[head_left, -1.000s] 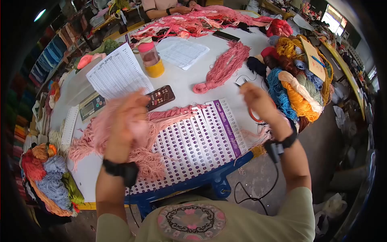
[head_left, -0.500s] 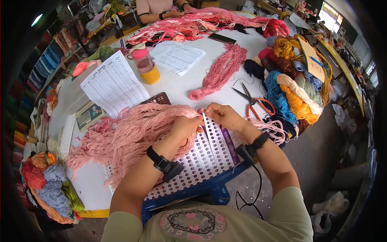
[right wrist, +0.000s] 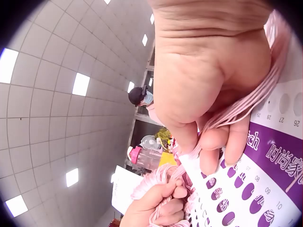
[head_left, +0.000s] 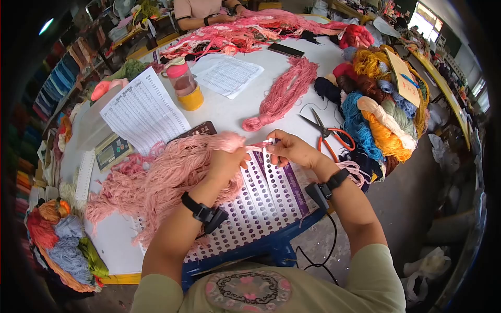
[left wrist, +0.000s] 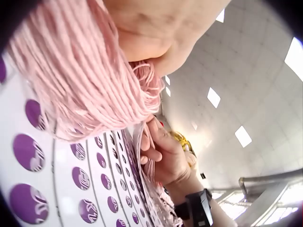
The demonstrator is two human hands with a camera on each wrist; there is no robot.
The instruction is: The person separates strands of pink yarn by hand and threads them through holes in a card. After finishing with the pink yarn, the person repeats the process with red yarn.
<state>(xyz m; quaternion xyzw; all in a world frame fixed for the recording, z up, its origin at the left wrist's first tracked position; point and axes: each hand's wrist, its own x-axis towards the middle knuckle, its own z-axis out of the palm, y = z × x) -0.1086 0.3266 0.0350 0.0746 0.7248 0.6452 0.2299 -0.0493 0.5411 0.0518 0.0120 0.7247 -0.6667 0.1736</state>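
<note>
In the head view the left hand (head_left: 225,163) grips a thick bundle of light pink yarn (head_left: 177,167) near its looped end. Beside it, the right hand (head_left: 292,149) pinches at the top end of a white strip (head_left: 276,180) printed with purple dots. Several light pink strands (right wrist: 246,106) run through the right hand's curled fingers in the right wrist view. The left wrist view shows the yarn loops (left wrist: 85,71) hanging below the left hand (left wrist: 161,28), over the dotted strips (left wrist: 66,184).
Orange-handled scissors (head_left: 326,134) lie right of the hands, by a pile of coloured yarn (head_left: 389,104). Beyond are a pink skein (head_left: 287,91), a bottle (head_left: 183,86), printed sheets (head_left: 146,107), a phone (head_left: 286,50) and a device (head_left: 112,151). Another person (head_left: 201,13) sits opposite.
Both hands came down and together over the strips, from being apart and raised. The scissors left the right hand and lie on the table. Lately the left hand shifted slightly left.
</note>
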